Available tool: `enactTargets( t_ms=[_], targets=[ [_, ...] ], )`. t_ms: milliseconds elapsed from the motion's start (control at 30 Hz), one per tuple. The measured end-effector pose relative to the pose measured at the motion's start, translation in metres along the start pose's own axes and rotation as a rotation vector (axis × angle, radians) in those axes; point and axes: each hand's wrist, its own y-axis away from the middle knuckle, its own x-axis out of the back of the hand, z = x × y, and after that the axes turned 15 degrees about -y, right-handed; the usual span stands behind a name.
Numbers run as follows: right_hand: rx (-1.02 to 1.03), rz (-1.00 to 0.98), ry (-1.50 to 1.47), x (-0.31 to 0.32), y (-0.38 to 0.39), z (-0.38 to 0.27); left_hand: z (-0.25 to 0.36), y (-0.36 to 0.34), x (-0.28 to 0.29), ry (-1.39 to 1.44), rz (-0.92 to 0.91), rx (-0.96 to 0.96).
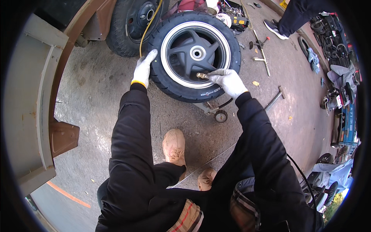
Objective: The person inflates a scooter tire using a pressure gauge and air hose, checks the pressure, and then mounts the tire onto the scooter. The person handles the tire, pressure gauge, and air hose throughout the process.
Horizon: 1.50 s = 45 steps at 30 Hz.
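Observation:
A motorcycle wheel with a black tyre (154,79) and a dark spoked rim with a pale lip (166,46) lies face up before me. My left hand (144,69), in a white glove with a yellow cuff, grips the tyre's left edge; some of its fingers are hidden. A yellow hose (148,29) runs down to that hand and disappears at it. In my gloved right hand (228,82), a small brass fitting (201,75) is pinched between thumb and fingers, over the near inner side of the rim.
A larger wheel (133,23) stands behind on the left. Under the tyre shows a small caster (220,116). To the right lie a T-shaped metal tool (262,54) and a hammer (275,98). A toolbox (237,19) stands at the back, near another person's leg (299,19).

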Motion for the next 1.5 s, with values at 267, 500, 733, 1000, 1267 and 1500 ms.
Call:
enactTargets(
  t_ms=[267,500,733,1000,1267,1500],
  targets=[
    [0.189,-0.039,1.011,-0.014,-0.004,-0.024,0.003,0.012,-0.016,0.031,0.053,-0.021],
    [0.255,0.178,1.001,-0.047,0.011,-0.012,0.0,0.014,-0.019,0.051,0.117,-0.011],
    [0.256,-0.034,1.158,-0.039,-0.01,-0.006,-0.007,0.008,-0.018,0.098,0.08,-0.04],
    [0.497,-0.188,1.189,-0.037,0.037,-0.016,-0.012,0.004,-0.018,0.094,0.133,-0.002],
    [-0.329,-0.176,-0.666,-0.118,0.189,0.015,0.012,0.018,-0.023,0.124,0.057,-0.032],
    [-0.555,0.028,-1.227,-0.106,0.207,0.024,0.057,0.041,-0.072,-0.411,0.276,-0.215]
  ],
)
